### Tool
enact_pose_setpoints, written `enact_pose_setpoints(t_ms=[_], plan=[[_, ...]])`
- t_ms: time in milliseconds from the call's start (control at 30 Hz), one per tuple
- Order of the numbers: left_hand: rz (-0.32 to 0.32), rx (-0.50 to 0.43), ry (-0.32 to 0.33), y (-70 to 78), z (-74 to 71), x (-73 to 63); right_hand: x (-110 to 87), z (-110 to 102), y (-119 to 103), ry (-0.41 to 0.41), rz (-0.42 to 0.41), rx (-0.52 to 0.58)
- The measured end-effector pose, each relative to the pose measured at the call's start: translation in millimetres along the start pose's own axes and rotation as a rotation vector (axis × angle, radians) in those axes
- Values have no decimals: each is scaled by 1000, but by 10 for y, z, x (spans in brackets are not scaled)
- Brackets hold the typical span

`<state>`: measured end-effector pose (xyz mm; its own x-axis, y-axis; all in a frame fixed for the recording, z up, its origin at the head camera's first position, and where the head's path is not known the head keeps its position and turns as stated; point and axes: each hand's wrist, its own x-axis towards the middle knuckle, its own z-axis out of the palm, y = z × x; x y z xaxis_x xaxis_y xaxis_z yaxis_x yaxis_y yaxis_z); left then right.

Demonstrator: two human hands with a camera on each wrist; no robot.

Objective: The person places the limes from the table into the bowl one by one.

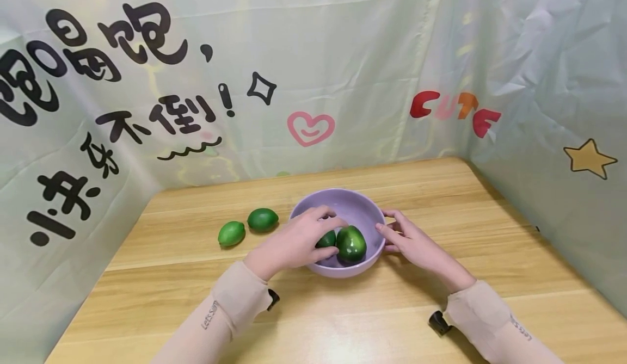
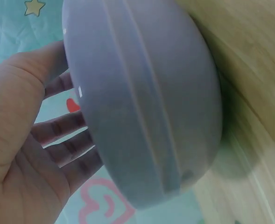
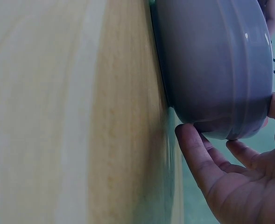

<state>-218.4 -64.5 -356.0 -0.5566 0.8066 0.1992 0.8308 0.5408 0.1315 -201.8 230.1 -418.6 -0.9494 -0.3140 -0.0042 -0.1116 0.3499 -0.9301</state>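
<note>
A lilac bowl (image 1: pixel 350 203) stands on the wooden table in the head view. My left hand (image 1: pixel 305 237) reaches over its left rim, thumb and fingers curled about a dark green lime (image 1: pixel 327 239) inside. Right beside that lime sits a larger glossy green fruit (image 1: pixel 351 244). At the bowl's right side, my right hand (image 1: pixel 410 240) grips the rim, thumb on top and fingers along the outer wall. The right wrist view shows these fingertips (image 3: pixel 186 132) low against the bowl (image 3: pixel 207 60). In the left wrist view the bowl wall (image 2: pixel 142 93) hides the left fingertips.
Two more limes lie on the table left of the bowl: a lighter green lime (image 1: pixel 232 234) and a darker lime (image 1: pixel 263 220). A printed curtain (image 1: pixel 352 70) hangs behind the wooden table (image 1: pixel 426 184) and along both sides.
</note>
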Motion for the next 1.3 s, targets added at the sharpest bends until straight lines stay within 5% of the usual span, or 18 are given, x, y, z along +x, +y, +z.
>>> enact_pose_setpoints(t_ms=[400, 1300], plan=[[-91, -65, 40, -93, -167, -189, 5, -1, 13, 2, 8, -7], [-238, -87, 264, -474, -281, -608, 8, -2, -14, 7, 8, 12]])
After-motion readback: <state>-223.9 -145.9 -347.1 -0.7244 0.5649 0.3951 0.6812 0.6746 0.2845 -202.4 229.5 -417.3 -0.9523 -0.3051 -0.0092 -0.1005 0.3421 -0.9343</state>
